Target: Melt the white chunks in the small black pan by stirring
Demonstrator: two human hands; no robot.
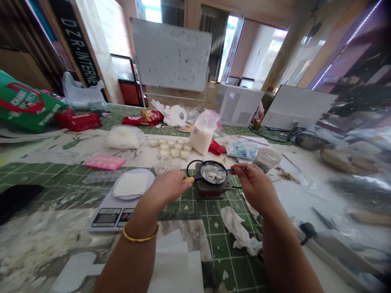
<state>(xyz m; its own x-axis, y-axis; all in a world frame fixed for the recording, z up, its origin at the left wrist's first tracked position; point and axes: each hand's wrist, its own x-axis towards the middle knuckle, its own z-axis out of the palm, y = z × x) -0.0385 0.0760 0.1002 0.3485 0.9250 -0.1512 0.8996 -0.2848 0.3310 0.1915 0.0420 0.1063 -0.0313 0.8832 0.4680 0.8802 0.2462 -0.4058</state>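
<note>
My left hand (171, 186) is closed around the wooden handle of a small black frying pan (200, 180). The pan rests on a small electric hot plate (210, 191). Whitish lumps (214, 174), partly melted by their look, lie in the pan. Between the fingertips of my right hand (253, 183) is a thin blue stick (225, 170), its far end reaching over the pan into the white stuff. Just behind the pan stand several small clear cups (174, 152) filled with something pale. A kitchen scale (106, 207) carrying white paper squares (131, 184) is left of my left hand.
A standing bag of white granules (203, 134) is behind the pan. Crumpled tissue (240, 232) lies in front, with white sheets (177, 264) nearby. A power strip (332, 252) with a plugged-in cable is at right. A black phone-like object (20, 199) is far left.
</note>
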